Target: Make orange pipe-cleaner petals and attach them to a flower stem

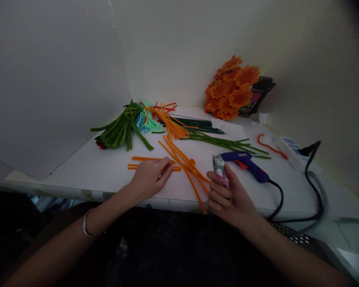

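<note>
My left hand (151, 175) rests at the table's front with its fingers pinched together. A speck of orange-red shows between thumb and finger, too small to name. Folded orange pipe cleaners (133, 165) lie partly hidden under this hand, their bent ends poking out to its right. My right hand (230, 199) is raised beside the table edge, its fingers wrapped round a small trimmer (219, 164) with a silver head and pink body. Loose straight orange pipe cleaners (185, 161) cross each other between the hands, some reaching over the front edge.
A purple glue gun (254, 167) and a white power strip (293, 153) with black cables stand right. Behind lie green pipe cleaners (221, 141), an orange bundle (175, 127) and dark stems (194, 123). A green bundle (119, 129) is left; orange flowers (230, 89) stand at the back.
</note>
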The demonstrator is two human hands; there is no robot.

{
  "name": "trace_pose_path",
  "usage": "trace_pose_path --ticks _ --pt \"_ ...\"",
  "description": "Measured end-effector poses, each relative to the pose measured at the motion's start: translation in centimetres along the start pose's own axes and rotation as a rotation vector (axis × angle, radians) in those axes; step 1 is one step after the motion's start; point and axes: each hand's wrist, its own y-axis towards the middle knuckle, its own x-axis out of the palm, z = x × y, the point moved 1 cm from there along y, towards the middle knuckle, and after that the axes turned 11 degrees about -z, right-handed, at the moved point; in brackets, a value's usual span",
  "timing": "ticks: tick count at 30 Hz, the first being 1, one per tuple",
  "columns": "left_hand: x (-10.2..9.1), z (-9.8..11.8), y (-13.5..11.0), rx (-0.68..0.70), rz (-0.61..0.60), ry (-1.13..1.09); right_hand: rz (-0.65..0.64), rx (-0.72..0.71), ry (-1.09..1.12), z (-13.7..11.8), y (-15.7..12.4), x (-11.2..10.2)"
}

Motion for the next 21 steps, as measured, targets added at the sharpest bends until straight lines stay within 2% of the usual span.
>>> trace_pose_path --ticks 4,7,10,13,15,17,19,21 --pt "0.0 -0.3 0.1 -0.026 -0.048 0.022 0.057 -0.008 -0.13 -0.9 -0.1 0.1" --pt "0.0 -0.8 0.2 -0.021 -0.093 0.08 0.078 0.015 -0.314 -2.2 -0.2 0.1" --pt "0.0 -1.4 0.5 -0.017 -0.142 0.144 0.183 0.004 -0.717 -3.8 -0.2 -0.4" --pt "0.2 -1.7 0.8 0.003 -0.147 0.17 0.349 -0.049 -1.343 -5.1 -0.1 -1.2" --pt "0.3 -1.8 0.8 0.017 -0.139 0.197 0.406 0.0 -1.673 -5.3 0.1 -1.8" --pt "0.5 -1.9 0.9 0.03 -0.125 0.232 0.415 0.113 -1.849 -5.1 0.3 -2.4" --pt "0.6 -2.1 0.9 0.051 -0.104 0.263 0.418 0.218 -1.934 -4.6 0.4 -2.7" --pt "0.7 -2.3 1.0 0.075 -0.08 0.286 0.416 0.259 -1.98 -4.2 0.4 -2.9"
